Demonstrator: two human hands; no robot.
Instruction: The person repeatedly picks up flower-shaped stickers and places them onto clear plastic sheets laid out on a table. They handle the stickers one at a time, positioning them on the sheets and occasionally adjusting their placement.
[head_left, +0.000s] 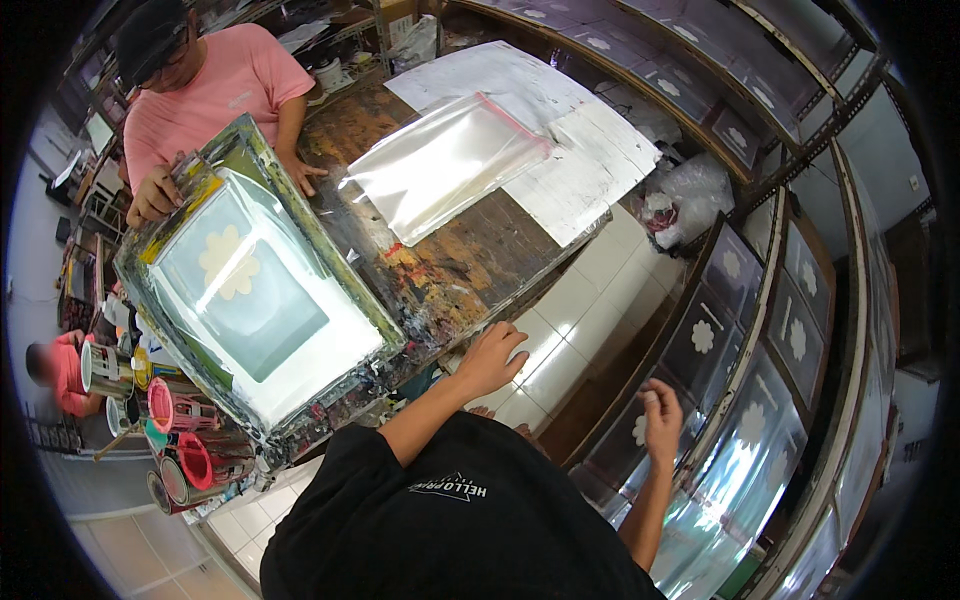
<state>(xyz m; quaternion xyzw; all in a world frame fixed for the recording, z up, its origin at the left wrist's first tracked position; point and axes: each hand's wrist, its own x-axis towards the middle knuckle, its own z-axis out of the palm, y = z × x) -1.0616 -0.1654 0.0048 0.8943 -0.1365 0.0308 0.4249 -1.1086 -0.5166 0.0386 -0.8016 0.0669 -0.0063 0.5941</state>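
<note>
My left hand [490, 358] hangs in the air just off the near edge of the worktable [455, 285]. It is open and empty, its fingers loosely bent and the thumb apart. To the right, my right hand [661, 422] is raised in front of a rack of clear plastic sheets [690, 335] with pale flower prints. Its fingers curl loosely, and I see nothing in them. On the table's left side a screen-printing frame [250, 280] is tilted up, with white ink and a flower shape on its mesh. A co-worker's hand [155, 197] holds its far edge.
A stack of clear plastic sleeves [450, 165] lies on the table, partly over white boards [590, 150]. Paint cans [195, 460] crowd the lower left. A plastic bag [690, 200] lies beyond the table's right end. Tiled floor [570, 310] separates table and rack.
</note>
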